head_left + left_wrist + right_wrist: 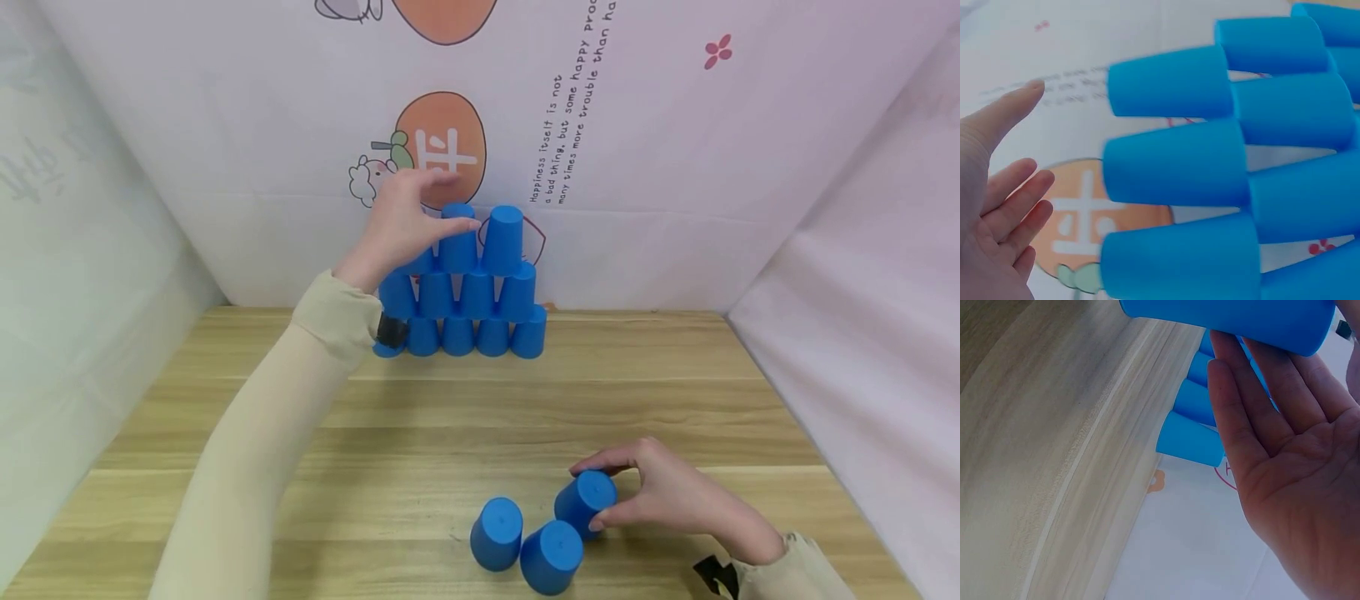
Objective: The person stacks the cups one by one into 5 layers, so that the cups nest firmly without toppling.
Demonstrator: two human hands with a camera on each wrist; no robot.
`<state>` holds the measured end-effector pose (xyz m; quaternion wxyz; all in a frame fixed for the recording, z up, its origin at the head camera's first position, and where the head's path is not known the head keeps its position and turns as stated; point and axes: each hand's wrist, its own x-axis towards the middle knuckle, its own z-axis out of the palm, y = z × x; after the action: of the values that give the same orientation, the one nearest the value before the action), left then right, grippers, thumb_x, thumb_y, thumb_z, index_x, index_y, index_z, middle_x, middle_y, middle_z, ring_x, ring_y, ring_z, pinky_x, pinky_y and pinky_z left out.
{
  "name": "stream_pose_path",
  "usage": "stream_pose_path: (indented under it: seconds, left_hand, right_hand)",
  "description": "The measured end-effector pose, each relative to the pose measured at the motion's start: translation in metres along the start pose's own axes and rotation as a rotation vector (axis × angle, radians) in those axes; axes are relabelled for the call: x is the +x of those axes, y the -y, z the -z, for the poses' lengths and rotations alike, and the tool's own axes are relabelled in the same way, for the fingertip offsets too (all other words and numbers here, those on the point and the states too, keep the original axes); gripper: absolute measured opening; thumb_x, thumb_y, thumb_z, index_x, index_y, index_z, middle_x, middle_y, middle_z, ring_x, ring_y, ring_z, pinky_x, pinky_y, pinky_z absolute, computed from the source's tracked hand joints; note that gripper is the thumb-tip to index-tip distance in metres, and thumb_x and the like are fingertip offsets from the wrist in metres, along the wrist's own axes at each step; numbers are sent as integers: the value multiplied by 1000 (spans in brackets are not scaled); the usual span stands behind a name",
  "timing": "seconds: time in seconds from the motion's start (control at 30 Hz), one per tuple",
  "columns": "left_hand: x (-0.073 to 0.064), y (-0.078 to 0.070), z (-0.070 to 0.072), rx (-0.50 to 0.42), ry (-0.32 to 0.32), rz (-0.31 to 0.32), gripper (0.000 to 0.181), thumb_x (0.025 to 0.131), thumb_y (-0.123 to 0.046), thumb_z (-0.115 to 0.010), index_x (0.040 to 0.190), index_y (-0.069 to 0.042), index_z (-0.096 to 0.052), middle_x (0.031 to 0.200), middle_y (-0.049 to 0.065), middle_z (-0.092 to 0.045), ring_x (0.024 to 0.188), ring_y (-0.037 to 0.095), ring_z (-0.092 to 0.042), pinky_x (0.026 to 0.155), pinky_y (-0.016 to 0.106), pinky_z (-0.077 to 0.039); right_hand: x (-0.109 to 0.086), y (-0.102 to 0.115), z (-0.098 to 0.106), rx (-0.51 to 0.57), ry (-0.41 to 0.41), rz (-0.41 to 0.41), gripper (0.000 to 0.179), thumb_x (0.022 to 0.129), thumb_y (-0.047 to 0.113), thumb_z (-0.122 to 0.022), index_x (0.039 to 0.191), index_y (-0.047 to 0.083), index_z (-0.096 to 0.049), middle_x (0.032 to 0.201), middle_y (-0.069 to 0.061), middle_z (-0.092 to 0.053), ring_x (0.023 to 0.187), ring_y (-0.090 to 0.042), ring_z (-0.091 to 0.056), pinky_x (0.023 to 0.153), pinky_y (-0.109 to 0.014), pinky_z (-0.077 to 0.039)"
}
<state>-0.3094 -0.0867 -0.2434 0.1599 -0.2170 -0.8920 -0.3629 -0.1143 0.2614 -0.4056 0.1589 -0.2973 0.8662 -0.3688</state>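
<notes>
Upside-down blue cups form a stepped wall at the back of the table, with three cups in its top row, including a right-hand top cup [504, 242]. My left hand [408, 218] is up at that top row, thumb and fingers spread. In the left wrist view a gap shows between this hand and the cups, and nothing is in it. At the front right my right hand [667, 496] grips a blue cup [587, 502] between thumb and fingers. Beside it, two more upside-down cups, a left one [497, 533] and a front one [552, 560], stand close together.
The wooden table [645, 375] ends at a white printed cloth [637, 250] that hangs right behind the cup wall. More white cloth [862, 275] closes off the right side, and likewise the left. My left forearm [262, 425] reaches across the table's left half.
</notes>
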Motion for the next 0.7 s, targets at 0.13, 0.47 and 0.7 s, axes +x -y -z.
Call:
stream_pose_path:
  seconds: [0.13,0.47,0.7]
  left_hand:
    - [-13,-7,7,-41,-26,-42,71,84,-47,-82,145,-19,-59,145,-5,-56,135,13,-44,112,42,-36]
    - [-75,-7,-21,-122,92,-234,63,81,-40,-88,134,-14,-67,135,-1,-64,128,17,-52,104,44,-45]
    - [-133,-3,-62,-226,232,-318,61,79,-30,-91,132,-11,-68,131,-1,-66,124,16,-56,101,42,-48]
  right_hand:
    - [0,0,0,0,0,-4,52,83,43,-84,125,13,-73,122,7,-71,112,-13,-65,95,-42,-52]
    - [1,-1,0,23,4,3,51,84,40,-84,126,13,-73,123,1,-72,110,-13,-66,93,-44,-54]
    - [1,-1,-1,20,3,2,51,84,40,-85,126,13,-73,122,1,-72,110,-12,-66,93,-45,-53]
